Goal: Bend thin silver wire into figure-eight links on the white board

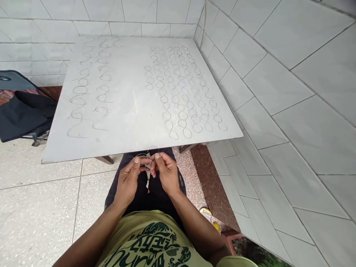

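Above my lap, just off the table's near edge, a thin curved wire [141, 154] with rounded loops is pinched between both hands. My left hand [128, 181] grips its left side with thumb and fingers. The thumb and fingers of my right hand [168, 176] close on the wire's other side, close to the left fingertips. Part of the wire is hidden by the fingers. Open, curved wires [78, 100] lie in columns on the table's left half. Figure-eight wire loops [182, 124] form several columns on the right half.
The white table [130, 126] stands against a tiled back wall [125, 27] and a tiled right wall [278, 111]. A folding chair [25, 111] with dark cloth is at the left. Yellow footwear [205, 211] sits on the floor at lower right.
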Demonstrator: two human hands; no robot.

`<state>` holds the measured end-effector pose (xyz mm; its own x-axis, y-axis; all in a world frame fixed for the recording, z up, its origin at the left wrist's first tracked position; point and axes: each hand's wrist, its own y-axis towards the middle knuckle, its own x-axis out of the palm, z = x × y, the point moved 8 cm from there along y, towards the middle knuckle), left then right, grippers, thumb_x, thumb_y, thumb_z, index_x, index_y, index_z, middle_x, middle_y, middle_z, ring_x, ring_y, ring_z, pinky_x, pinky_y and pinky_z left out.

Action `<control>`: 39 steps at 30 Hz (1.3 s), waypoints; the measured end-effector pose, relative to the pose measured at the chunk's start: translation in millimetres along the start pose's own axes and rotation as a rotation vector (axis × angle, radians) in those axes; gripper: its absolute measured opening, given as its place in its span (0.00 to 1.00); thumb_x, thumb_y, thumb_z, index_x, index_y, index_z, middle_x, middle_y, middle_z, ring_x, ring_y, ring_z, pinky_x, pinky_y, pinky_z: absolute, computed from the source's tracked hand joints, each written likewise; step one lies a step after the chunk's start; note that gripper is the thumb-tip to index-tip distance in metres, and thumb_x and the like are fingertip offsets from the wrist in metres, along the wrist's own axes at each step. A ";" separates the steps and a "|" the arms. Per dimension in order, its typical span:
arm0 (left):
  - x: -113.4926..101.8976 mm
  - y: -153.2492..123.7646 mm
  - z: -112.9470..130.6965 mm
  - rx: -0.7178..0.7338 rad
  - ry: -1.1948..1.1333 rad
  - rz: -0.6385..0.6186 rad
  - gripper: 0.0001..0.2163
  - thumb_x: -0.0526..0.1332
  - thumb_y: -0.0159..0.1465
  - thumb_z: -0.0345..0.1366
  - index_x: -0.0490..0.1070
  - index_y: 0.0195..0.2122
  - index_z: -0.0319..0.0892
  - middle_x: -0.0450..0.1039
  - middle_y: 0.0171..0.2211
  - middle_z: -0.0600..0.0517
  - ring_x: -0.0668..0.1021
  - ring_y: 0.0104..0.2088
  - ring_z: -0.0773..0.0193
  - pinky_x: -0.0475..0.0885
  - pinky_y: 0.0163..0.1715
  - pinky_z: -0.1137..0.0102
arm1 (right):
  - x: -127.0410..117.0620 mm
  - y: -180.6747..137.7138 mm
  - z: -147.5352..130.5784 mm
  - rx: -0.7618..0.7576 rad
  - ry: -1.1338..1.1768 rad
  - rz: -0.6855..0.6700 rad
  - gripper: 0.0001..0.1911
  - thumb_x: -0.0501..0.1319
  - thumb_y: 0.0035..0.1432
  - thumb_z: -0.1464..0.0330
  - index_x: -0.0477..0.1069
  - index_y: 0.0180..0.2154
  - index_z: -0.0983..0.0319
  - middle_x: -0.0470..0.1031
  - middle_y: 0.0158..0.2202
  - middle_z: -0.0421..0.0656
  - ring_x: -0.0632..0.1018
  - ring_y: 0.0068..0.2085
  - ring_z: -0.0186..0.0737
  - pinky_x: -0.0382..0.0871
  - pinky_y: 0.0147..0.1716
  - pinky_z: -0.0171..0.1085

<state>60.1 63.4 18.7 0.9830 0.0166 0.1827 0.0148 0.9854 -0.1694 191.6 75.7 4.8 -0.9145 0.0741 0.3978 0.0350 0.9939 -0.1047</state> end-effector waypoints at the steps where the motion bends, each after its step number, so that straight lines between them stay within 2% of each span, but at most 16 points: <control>1: -0.2 -0.8 -3.2 -0.012 -0.009 -0.020 0.19 0.58 0.72 0.52 0.81 0.44 0.42 0.80 0.52 0.44 0.81 0.49 0.53 0.78 0.46 0.61 | -1.6 0.1 1.0 0.000 -0.007 0.003 0.16 0.60 0.70 0.55 0.74 0.35 0.60 0.70 0.22 0.36 0.68 0.21 0.32 0.63 0.19 0.33; 5: -4.5 -1.9 -13.5 -0.060 0.047 -0.102 0.15 0.62 0.71 0.47 0.80 0.47 0.43 0.82 0.45 0.46 0.82 0.42 0.58 0.77 0.42 0.64 | -7.0 0.1 5.0 0.016 -0.077 -0.001 0.16 0.59 0.70 0.56 0.74 0.34 0.59 0.69 0.21 0.36 0.67 0.20 0.32 0.62 0.20 0.33; 11: -16.0 0.8 -11.8 -0.079 0.216 -0.119 0.15 0.67 0.67 0.46 0.78 0.50 0.44 0.81 0.42 0.49 0.81 0.41 0.59 0.77 0.43 0.66 | -10.5 -1.1 -2.4 -0.042 -0.305 -0.021 0.15 0.59 0.70 0.59 0.73 0.32 0.59 0.70 0.24 0.37 0.70 0.24 0.33 0.64 0.24 0.33; 16: -16.7 0.2 -6.3 -0.063 0.246 -0.119 0.14 0.63 0.70 0.46 0.80 0.45 0.42 0.80 0.34 0.50 0.80 0.32 0.63 0.76 0.36 0.68 | -10.6 -2.6 4.1 -0.052 -0.427 -0.042 0.15 0.59 0.70 0.59 0.72 0.31 0.59 0.71 0.24 0.37 0.71 0.24 0.34 0.64 0.25 0.34; 18: -20.6 2.2 -3.9 -0.049 0.274 -0.116 0.13 0.63 0.69 0.46 0.80 0.43 0.42 0.79 0.31 0.52 0.79 0.30 0.65 0.75 0.33 0.70 | -12.2 -2.4 8.6 -0.057 -0.466 -0.046 0.11 0.60 0.69 0.60 0.73 0.35 0.58 0.74 0.27 0.37 0.73 0.26 0.35 0.66 0.27 0.34; 21: -24.8 8.9 -3.2 -0.078 0.365 -0.215 0.13 0.65 0.68 0.47 0.81 0.41 0.42 0.77 0.28 0.53 0.77 0.29 0.66 0.73 0.30 0.72 | -14.6 -2.7 9.8 -0.093 -0.500 -0.055 0.08 0.63 0.67 0.63 0.73 0.45 0.58 0.76 0.30 0.38 0.75 0.28 0.36 0.69 0.30 0.35; 25: -30.5 20.6 0.4 -0.130 0.431 -0.366 0.13 0.67 0.66 0.47 0.81 0.37 0.42 0.76 0.27 0.53 0.75 0.28 0.66 0.72 0.30 0.72 | -7.8 -7.2 3.9 -0.144 -0.584 -0.175 0.09 0.59 0.70 0.62 0.76 0.44 0.58 0.77 0.30 0.39 0.77 0.29 0.37 0.71 0.32 0.36; 29: -34.6 26.7 6.2 -0.138 0.279 -0.297 0.13 0.68 0.65 0.47 0.81 0.39 0.41 0.77 0.29 0.50 0.75 0.28 0.65 0.71 0.28 0.71 | -4.3 -12.5 -5.1 -0.196 -0.741 -0.181 0.13 0.55 0.73 0.62 0.76 0.39 0.57 0.76 0.28 0.38 0.77 0.29 0.38 0.70 0.35 0.37; 34: -25.0 14.2 -12.4 -0.168 0.095 -0.229 0.17 0.73 0.60 0.42 0.80 0.48 0.43 0.78 0.42 0.47 0.77 0.35 0.62 0.72 0.29 0.71 | -8.8 -12.1 5.6 -0.109 -0.700 -0.081 0.16 0.54 0.74 0.59 0.73 0.34 0.55 0.76 0.25 0.38 0.76 0.27 0.39 0.68 0.31 0.37; 39: -22.4 5.0 -38.3 -0.221 0.022 -0.145 0.12 0.72 0.62 0.42 0.83 0.43 0.42 0.79 0.34 0.49 0.77 0.33 0.64 0.71 0.29 0.71 | -8.5 -10.8 23.4 -0.028 -0.646 -0.065 0.19 0.53 0.73 0.58 0.70 0.29 0.55 0.75 0.23 0.37 0.75 0.24 0.38 0.66 0.29 0.36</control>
<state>45.2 61.5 -23.4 0.9714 -0.1282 0.2001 0.1932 0.9163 -0.3508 189.5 62.4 -18.8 -0.9731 -0.0415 -0.2268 -0.0258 0.9971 -0.0719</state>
